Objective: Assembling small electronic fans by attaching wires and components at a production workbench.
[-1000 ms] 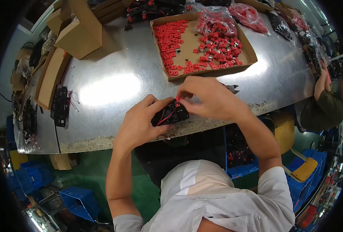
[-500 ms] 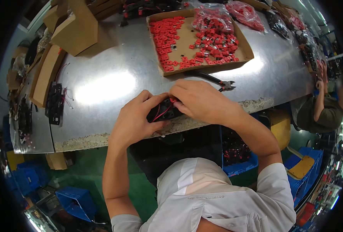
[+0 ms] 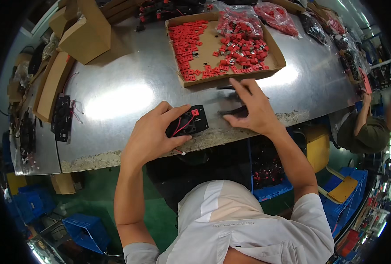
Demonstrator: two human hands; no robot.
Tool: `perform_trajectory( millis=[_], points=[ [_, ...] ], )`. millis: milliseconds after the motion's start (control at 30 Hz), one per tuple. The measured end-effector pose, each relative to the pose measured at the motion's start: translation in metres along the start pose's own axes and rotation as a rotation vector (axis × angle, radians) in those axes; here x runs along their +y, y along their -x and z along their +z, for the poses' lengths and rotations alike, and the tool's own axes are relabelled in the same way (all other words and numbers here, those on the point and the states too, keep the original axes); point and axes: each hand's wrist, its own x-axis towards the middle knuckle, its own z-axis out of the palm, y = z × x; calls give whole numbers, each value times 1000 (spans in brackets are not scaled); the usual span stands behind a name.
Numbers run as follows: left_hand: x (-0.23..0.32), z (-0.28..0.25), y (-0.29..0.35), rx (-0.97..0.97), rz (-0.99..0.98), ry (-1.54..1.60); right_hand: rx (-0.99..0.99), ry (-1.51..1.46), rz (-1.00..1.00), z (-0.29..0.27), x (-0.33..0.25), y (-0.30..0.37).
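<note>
My left hand (image 3: 149,132) is closed on a black fan plate (image 3: 200,121) at the table's front edge, thumb and fingers gripping its left side. A small red connector piece (image 3: 195,112) sits on the plate's top, and red and black wires (image 3: 178,129) run across the fan. A white plug (image 3: 182,153) dangles below. To the right, my right hand (image 3: 257,108) has its thumb and fingers around the black handles of a pair of side cutters (image 3: 230,111). Motion smears the handles, and the hand mostly hides the jaws.
Beyond my hands stands a shallow cardboard tray (image 3: 274,72) with many red pieces and a plastic bag. Another fan plate (image 3: 62,119) lies at left, near a cardboard box (image 3: 87,42). A blue crate (image 3: 272,190) is under the table edge. At far right sits another person (image 3: 369,134).
My right hand has left the red connector, moved right and taken hold of the side cutters that lay on the table. The left hand stays on the fan plate, now more visible.
</note>
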Motion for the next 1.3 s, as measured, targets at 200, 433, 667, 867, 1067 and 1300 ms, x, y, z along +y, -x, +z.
perform_trajectory(
  millis=[200,433,667,867,1067,1300],
  points=[
    [3,-1,1,-24,-17,-26,300,-1149,429,-8,-23,-36],
    [4,0,0,-27,-18,6,310,-1472,205,2,-83,-73],
    [3,-1,1,-11,-14,26,186,-1742,100,13,-84,-73],
    [2,0,0,0,4,23,194,-1580,149,23,-89,-70],
    [0,0,1,-1,0,15,183,-1514,188,25,-95,-74],
    [1,0,0,2,-3,12,239,-1744,75,25,-89,-72]
  ],
)
